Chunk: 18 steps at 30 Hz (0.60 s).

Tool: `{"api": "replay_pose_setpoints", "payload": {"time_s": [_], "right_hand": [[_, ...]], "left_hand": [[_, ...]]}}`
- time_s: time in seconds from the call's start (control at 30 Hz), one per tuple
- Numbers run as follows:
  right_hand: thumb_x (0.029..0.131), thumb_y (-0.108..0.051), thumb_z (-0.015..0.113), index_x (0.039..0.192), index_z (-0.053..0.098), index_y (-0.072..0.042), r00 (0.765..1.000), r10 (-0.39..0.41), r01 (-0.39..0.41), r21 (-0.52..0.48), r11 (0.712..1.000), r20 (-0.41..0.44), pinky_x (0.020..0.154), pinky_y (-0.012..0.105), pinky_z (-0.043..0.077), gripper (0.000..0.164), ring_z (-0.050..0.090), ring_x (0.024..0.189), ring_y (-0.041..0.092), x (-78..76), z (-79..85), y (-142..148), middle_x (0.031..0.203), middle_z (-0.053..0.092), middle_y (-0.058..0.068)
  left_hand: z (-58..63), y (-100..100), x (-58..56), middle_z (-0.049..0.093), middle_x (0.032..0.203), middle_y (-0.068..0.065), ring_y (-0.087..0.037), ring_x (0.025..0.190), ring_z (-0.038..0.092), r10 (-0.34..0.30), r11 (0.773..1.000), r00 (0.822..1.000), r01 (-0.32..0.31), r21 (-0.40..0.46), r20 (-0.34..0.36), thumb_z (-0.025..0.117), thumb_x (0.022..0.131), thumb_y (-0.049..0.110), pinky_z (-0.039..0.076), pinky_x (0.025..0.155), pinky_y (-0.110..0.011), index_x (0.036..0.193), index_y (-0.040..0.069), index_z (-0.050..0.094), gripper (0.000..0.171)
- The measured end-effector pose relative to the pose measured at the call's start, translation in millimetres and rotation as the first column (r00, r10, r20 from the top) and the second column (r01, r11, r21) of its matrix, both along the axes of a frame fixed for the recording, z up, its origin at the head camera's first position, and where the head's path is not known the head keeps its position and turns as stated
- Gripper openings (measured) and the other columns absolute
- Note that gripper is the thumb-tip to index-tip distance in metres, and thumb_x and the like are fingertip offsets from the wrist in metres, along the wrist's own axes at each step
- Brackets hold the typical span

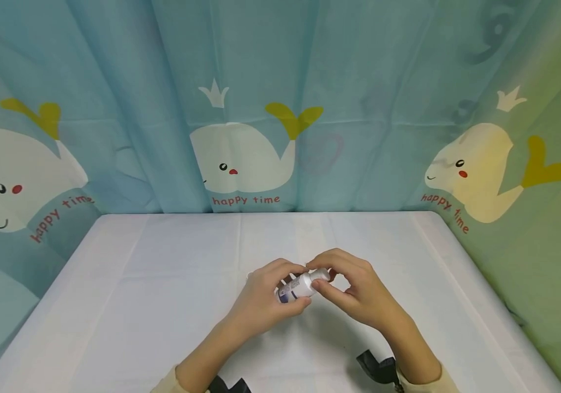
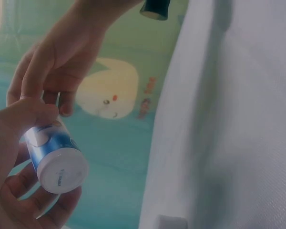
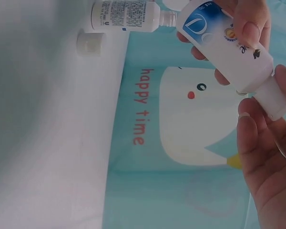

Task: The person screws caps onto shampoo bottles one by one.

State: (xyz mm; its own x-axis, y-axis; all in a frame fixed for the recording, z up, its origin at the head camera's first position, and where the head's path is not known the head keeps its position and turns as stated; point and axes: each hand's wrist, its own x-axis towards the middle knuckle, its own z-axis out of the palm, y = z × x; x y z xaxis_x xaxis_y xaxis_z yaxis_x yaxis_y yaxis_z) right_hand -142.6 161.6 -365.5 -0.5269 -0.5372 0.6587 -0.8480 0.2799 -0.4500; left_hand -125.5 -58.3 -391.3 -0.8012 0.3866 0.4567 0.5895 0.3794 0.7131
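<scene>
A small white lotion bottle with a blue label lies tilted in my left hand, whose fingers and thumb wrap its body. Its flat base faces the left wrist camera, and its cap end points toward my right hand. With fingertips and thumb, the right hand pinches the white cap of this bottle. In the right wrist view, a second white bottle stands uncapped on the table, its bare neck showing, with a loose white cap beside it. The left hand mostly hides both in the head view.
Both hands are above a white-covered table. A blue-green curtain printed with whales hangs along the table's far edge and sides. Black straps sit at the wrists.
</scene>
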Motion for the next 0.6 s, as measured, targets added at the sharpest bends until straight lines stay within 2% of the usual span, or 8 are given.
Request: {"api": "replay_pose_setpoints", "payload": {"time_s": [0.23, 0.47, 0.6], "right_hand": [[0.086, -0.003, 0.074, 0.109, 0.069, -0.016, 0.999, 0.044, -0.044, -0.002, 0.999, 0.005, 0.072, 0.018, 0.051, 0.027, 0.061, 0.09, 0.006, 1.2, 0.8, -1.3, 0.106, 0.069, -0.005], [0.083, 0.004, 0.067, 0.114, 0.068, -0.016, 0.999, 0.036, -0.037, 0.021, 0.999, 0.007, 0.072, 0.019, 0.05, 0.037, 0.061, 0.09, 0.006, 1.5, 1.1, 0.5, 0.109, 0.069, -0.005], [0.082, 0.004, 0.067, 0.113, 0.069, -0.016, 0.999, 0.034, -0.034, 0.026, 0.999, -0.003, 0.075, 0.019, 0.05, 0.037, 0.061, 0.092, 0.007, 1.3, 0.8, 1.2, 0.111, 0.068, -0.005]], "left_hand": [[0.5, -1.3, 0.3, 0.065, 0.104, 0.014, -0.003, 0.083, 0.059, 0.005, 1.0, 1.0, -0.005, 0.0, 0.011, 0.081, 0.08, 0.024, 0.054, 0.07, -0.021, 0.113, 0.021, 0.069, 0.035], [0.9, -1.7, -0.5, 0.066, 0.105, 0.012, -0.003, 0.083, 0.059, 0.009, 1.0, 1.0, -0.009, 0.0, 0.008, 0.082, 0.08, 0.025, 0.054, 0.071, -0.022, 0.113, 0.02, 0.068, 0.036], [0.5, -1.4, -0.4, 0.066, 0.105, 0.012, -0.003, 0.083, 0.059, 0.008, 1.0, 1.0, -0.008, -0.002, 0.003, 0.082, 0.08, 0.025, 0.054, 0.07, -0.022, 0.113, 0.019, 0.068, 0.036]]}}
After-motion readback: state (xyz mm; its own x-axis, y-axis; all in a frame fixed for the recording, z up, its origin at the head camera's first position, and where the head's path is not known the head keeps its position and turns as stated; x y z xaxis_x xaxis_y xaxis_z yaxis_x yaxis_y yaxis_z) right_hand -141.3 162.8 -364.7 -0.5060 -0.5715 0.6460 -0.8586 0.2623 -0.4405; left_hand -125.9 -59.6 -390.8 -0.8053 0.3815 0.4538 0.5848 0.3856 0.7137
